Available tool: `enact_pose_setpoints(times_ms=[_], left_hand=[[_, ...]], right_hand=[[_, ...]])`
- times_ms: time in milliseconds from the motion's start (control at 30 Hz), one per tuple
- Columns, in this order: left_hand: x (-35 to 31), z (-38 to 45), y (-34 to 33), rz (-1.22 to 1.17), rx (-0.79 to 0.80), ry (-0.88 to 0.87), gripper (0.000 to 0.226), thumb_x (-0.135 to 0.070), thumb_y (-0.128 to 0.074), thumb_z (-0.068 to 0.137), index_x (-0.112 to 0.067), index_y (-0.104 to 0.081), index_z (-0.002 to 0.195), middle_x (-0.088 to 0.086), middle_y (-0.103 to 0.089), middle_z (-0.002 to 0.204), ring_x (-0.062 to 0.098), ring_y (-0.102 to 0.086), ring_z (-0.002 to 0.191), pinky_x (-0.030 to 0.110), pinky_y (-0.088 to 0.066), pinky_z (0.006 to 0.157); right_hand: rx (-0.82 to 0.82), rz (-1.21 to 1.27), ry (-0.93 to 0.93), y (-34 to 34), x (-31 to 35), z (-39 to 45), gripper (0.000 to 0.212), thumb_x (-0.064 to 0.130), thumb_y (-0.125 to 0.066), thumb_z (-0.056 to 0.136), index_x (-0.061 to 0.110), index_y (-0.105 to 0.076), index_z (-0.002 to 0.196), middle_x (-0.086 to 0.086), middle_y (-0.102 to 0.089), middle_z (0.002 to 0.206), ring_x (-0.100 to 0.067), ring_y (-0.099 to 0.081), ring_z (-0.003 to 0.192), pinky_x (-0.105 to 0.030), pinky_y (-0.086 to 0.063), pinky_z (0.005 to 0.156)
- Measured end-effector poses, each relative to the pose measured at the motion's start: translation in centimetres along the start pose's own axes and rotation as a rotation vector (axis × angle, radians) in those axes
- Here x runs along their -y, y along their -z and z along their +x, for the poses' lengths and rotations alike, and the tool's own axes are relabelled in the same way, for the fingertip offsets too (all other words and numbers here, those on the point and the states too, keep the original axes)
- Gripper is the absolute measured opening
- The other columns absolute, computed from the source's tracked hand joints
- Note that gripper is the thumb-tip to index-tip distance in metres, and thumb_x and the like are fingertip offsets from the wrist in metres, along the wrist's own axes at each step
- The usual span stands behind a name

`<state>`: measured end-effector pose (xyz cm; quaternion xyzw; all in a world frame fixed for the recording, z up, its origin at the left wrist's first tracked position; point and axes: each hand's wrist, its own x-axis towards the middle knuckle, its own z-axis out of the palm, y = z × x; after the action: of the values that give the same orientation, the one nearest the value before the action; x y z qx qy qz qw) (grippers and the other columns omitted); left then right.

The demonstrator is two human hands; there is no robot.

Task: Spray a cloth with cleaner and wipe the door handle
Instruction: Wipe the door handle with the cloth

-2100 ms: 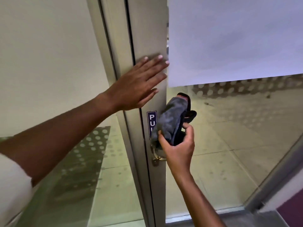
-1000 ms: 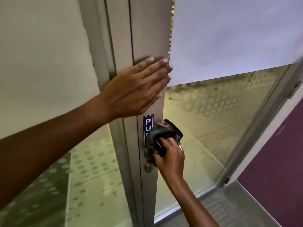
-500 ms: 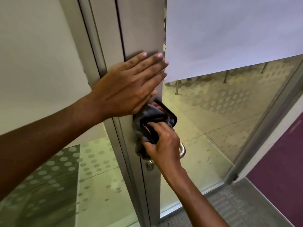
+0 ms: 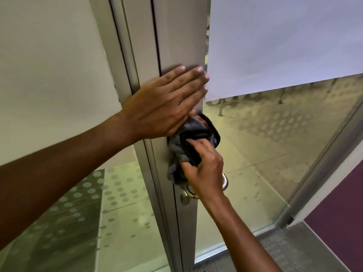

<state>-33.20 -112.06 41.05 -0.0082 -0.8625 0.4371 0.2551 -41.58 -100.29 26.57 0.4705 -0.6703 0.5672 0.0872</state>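
Observation:
My right hand (image 4: 204, 169) grips a grey cloth (image 4: 179, 148) that is wrapped around the door handle. Only the handle's lower metal curve (image 4: 225, 182) shows below my fingers; a black edge of the cloth or handle (image 4: 214, 132) sticks out above them. My left hand (image 4: 167, 103) lies flat, fingers together, on the metal door stile (image 4: 176, 36) just above the cloth. No spray bottle is in view.
A lock cylinder (image 4: 184, 199) sits on the stile under the handle. The glass door panel (image 4: 275, 154) has a frosted white band (image 4: 284, 40) on top. A second metal frame (image 4: 324, 163) and a purple wall (image 4: 337, 222) stand at the right; grey carpet (image 4: 294, 252) lies below.
My right hand slid the cloth up the handle, from just above the lock to right under my left hand, covering the PULL sticker. My left hand stayed pressed on the stile.

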Motion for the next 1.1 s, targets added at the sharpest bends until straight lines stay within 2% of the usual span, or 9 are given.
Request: enact_pose_setpoints(times_ms=[100,267,400,500,600,700,767,900,1100], left_hand=[[-0.1,0.0,0.0,-0.023,0.008,0.005,0.055,-0.034,-0.018,0.108,-0.004,-0.03,0.152,0.018,-0.027,0.161,0.032,-0.021,0.151,0.048,-0.023,0.123],[0.1,0.0,0.1,-0.026,0.026,0.003,0.056,-0.034,-0.018,0.108,-0.003,-0.028,0.153,0.019,-0.025,0.161,0.033,-0.019,0.152,0.048,-0.021,0.124],[0.1,0.0,0.0,-0.023,0.005,-0.002,0.055,-0.033,-0.021,0.107,-0.003,-0.029,0.152,0.02,-0.026,0.16,0.033,-0.021,0.151,0.048,-0.022,0.124],[0.1,0.0,0.0,-0.024,0.009,0.003,0.056,-0.034,-0.02,0.107,-0.003,-0.028,0.153,0.02,-0.026,0.16,0.033,-0.02,0.151,0.048,-0.022,0.124],[0.1,0.0,0.0,-0.015,0.014,0.006,0.056,-0.034,-0.02,0.107,-0.004,-0.028,0.153,0.019,-0.025,0.161,0.033,-0.02,0.152,0.048,-0.022,0.123],[0.1,0.0,0.1,-0.018,0.003,0.007,0.056,-0.034,-0.021,0.107,-0.003,-0.03,0.152,0.019,-0.027,0.16,0.033,-0.021,0.151,0.048,-0.023,0.123],[0.1,0.0,0.2,-0.036,0.011,0.008,0.056,-0.035,-0.02,0.107,-0.003,-0.03,0.152,0.019,-0.027,0.16,0.033,-0.021,0.151,0.048,-0.023,0.123],[0.2,-0.1,0.2,-0.049,0.023,0.007,0.056,-0.035,-0.017,0.107,-0.003,-0.029,0.153,0.019,-0.026,0.161,0.033,-0.02,0.152,0.048,-0.021,0.124],[0.1,0.0,0.1,-0.04,0.033,0.014,0.057,-0.035,-0.016,0.107,-0.004,-0.029,0.153,0.019,-0.026,0.161,0.032,-0.019,0.152,0.047,-0.019,0.125]], right_hand=[[0.028,-0.046,0.073,1.2,1.7,2.5,0.043,0.014,-0.075,0.07,0.013,-0.069,0.113,-0.003,-0.067,0.105,-0.02,-0.063,0.094,-0.038,-0.056,0.08],[0.204,-0.114,0.015,1.3,0.0,0.6,0.047,0.011,-0.079,0.071,0.019,-0.068,0.116,-0.003,-0.066,0.114,-0.021,-0.061,0.106,-0.039,-0.055,0.091],[0.355,-0.174,-0.114,0.2,-2.4,-2.3,0.044,0.011,-0.076,0.079,0.023,-0.066,0.12,0.0,-0.062,0.125,-0.017,-0.056,0.118,-0.019,-0.04,0.097],[0.375,-0.149,-0.151,-0.5,-3.6,-4.0,0.044,0.011,-0.075,0.08,0.025,-0.064,0.12,0.004,-0.06,0.126,-0.013,-0.055,0.119,-0.014,-0.038,0.098],[0.305,-0.09,-0.115,-0.6,-3.6,-3.8,0.046,0.007,-0.074,0.078,0.023,-0.064,0.119,0.002,-0.061,0.124,-0.015,-0.056,0.116,-0.033,-0.051,0.1],[0.144,-0.023,-0.036,0.0,-2.4,-1.8,0.042,0.007,-0.068,0.076,0.014,-0.064,0.117,-0.005,-0.064,0.116,-0.023,-0.06,0.107,-0.046,-0.055,0.09],[0.085,-0.001,0.024,0.5,-0.9,0.3,0.041,0.011,-0.068,0.076,0.013,-0.064,0.117,-0.005,-0.063,0.114,-0.022,-0.06,0.105,-0.045,-0.054,0.088],[0.093,-0.053,0.106,1.3,0.9,2.9,0.041,0.011,-0.072,0.076,0.013,-0.064,0.117,-0.003,-0.063,0.11,-0.019,-0.06,0.1,-0.04,-0.055,0.086],[0.234,-0.084,0.002,1.4,-1.5,0.7,0.044,0.008,-0.076,0.077,0.016,-0.066,0.119,-0.004,-0.064,0.119,-0.02,-0.059,0.113,-0.038,-0.054,0.096]])
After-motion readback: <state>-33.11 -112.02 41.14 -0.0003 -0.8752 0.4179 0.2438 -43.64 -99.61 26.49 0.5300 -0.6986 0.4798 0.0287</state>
